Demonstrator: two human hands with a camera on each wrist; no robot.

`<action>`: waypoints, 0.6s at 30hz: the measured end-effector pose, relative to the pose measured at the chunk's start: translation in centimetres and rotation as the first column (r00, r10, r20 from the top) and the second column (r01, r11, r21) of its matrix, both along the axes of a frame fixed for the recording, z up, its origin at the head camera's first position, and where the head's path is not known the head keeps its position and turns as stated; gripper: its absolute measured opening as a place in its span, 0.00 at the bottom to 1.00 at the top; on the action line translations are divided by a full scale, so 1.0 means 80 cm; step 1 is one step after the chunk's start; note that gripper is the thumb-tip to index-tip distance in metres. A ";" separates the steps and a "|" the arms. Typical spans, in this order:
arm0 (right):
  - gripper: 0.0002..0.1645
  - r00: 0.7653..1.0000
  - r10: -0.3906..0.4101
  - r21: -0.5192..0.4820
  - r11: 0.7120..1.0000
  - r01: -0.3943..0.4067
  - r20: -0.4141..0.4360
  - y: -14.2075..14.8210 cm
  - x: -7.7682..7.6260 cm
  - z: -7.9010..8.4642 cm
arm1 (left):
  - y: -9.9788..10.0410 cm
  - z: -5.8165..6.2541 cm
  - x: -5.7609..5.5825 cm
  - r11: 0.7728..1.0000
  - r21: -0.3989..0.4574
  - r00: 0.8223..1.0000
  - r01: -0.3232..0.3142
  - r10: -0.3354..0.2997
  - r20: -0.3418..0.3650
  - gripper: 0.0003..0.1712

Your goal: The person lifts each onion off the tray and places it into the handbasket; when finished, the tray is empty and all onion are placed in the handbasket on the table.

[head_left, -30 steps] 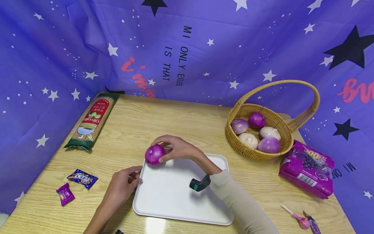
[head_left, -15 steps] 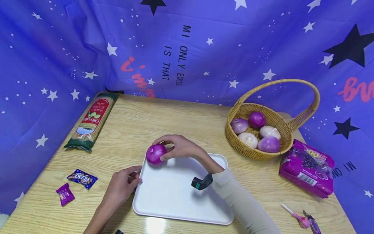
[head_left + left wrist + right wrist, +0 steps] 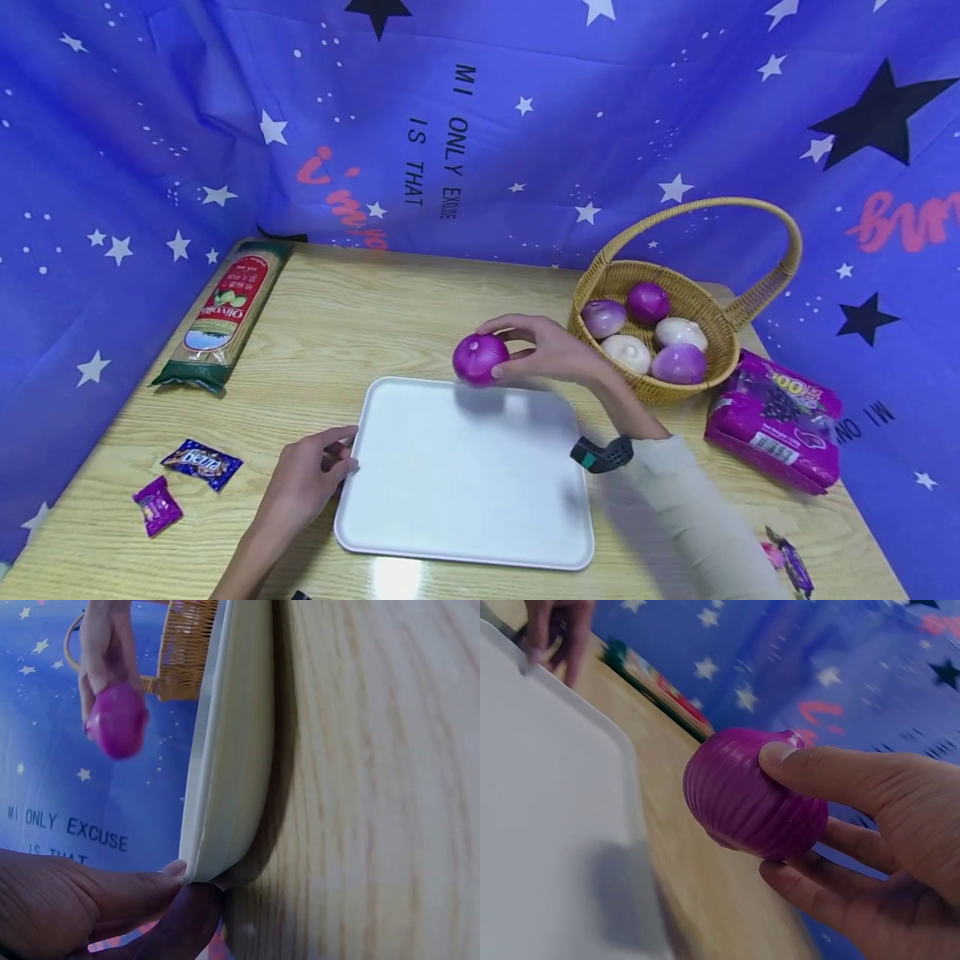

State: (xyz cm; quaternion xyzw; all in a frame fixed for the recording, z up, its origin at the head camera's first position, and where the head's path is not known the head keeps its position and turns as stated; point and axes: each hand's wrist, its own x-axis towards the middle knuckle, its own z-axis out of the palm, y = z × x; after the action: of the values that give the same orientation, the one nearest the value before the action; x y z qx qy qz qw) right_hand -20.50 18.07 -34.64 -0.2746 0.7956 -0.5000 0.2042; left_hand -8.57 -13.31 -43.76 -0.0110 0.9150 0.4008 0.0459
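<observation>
My right hand (image 3: 551, 350) holds a purple onion (image 3: 477, 361) between thumb and fingers. The onion hangs over the far edge of a white rectangular tray (image 3: 465, 483), and its shadow falls on the tray. In the right wrist view the thumb presses the side of the onion (image 3: 742, 795), with fingers curled beneath it. My left hand (image 3: 307, 475) is at the tray's left edge. Seen from the left wrist, its thumb lies on the rim of the tray (image 3: 225, 765) and a finger tucks under it, pinching the corner area.
A wicker basket (image 3: 731, 312) holding several purple and white onions stands at the back right. Beside it lies a purple grape-printed pack (image 3: 780, 421). Noodles in a bag (image 3: 228, 312) lie back left, with a blue wrapper (image 3: 202, 463) and purple candy (image 3: 158, 506) nearer. More sweets (image 3: 791, 562) lie front right.
The purple onion has left the tray's far left corner, lifted and carried right by my right hand toward the basket. My left hand stays at the tray's left edge.
</observation>
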 end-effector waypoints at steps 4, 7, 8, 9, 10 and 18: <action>0.33 0.997 -0.076 0.027 0.997 0.077 -0.020 0.051 -0.003 0.005 | 0.000 0.001 0.000 1.000 0.001 1.000 -0.002 0.002 0.002 0.23; 0.33 0.988 -0.152 0.058 0.987 0.153 -0.021 0.093 -0.009 0.003 | -0.001 0.000 0.000 1.000 0.002 1.000 -0.003 0.003 -0.001 0.22; 0.33 0.983 -0.181 0.074 0.981 0.182 -0.020 0.107 -0.010 0.003 | -0.001 -0.001 0.000 1.000 0.002 1.000 -0.003 0.003 -0.002 0.23; 0.33 0.977 -0.211 0.091 0.973 0.212 -0.022 0.121 -0.012 0.002 | -0.001 -0.001 0.000 1.000 0.000 1.000 -0.003 0.003 -0.004 0.23; 0.33 0.972 -0.233 0.102 0.967 0.234 -0.025 0.135 -0.013 0.003 | -0.001 -0.002 0.000 1.000 -0.002 1.000 -0.003 0.003 -0.006 0.23; 0.32 0.921 -0.370 0.250 0.887 0.388 -0.120 0.224 -0.014 0.019 | -0.002 -0.002 0.001 1.000 -0.003 1.000 0.005 -0.005 -0.025 0.23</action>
State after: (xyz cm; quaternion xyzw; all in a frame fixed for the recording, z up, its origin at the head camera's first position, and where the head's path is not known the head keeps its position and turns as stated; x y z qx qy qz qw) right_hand -21.65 36.01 -33.10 -0.1006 0.9008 -0.4077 0.1106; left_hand -8.53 -13.47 -43.94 -0.0038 0.9160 0.3996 0.0354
